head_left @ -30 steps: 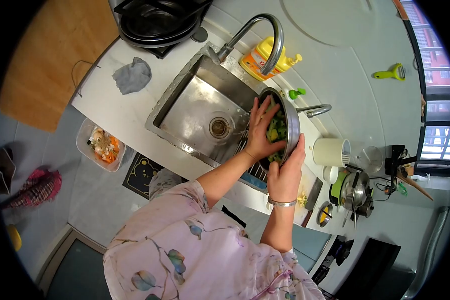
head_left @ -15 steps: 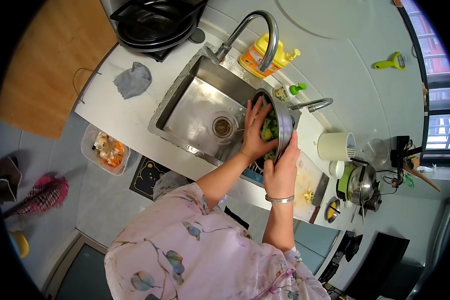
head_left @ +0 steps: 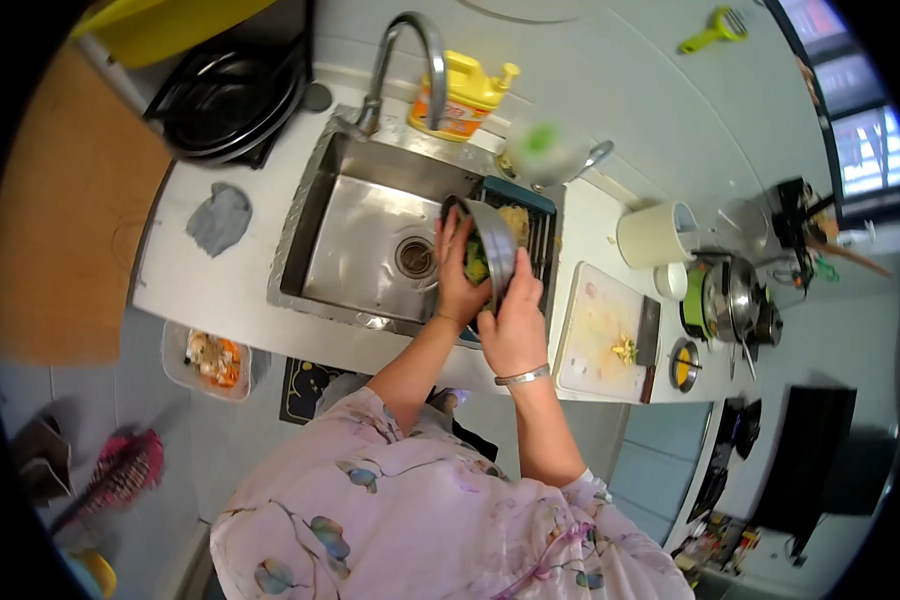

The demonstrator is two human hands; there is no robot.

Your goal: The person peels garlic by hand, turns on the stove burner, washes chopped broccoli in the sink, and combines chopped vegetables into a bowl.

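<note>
A metal bowl is tipped on its side over the right part of the sink, its mouth facing left. Green leafy vegetables show inside it. My left hand lies across the mouth with its fingers spread over the greens. The outside of the bowl rests in my right hand, which grips its lower side and rim; a bracelet circles that wrist. Just behind the bowl, a dark rack sits across the sink's right end, with something pale in it.
A tall faucet arches behind the sink, beside a yellow jug. To the right lie a cutting board with yellowish pieces and a knife. A grey cloth is on the left counter; black pans stand behind it.
My view has shifted. Both hands have brought the tilted bowl lower and a little closer in over the sink, uncovering the rack at its right end. The hold looks the same.
</note>
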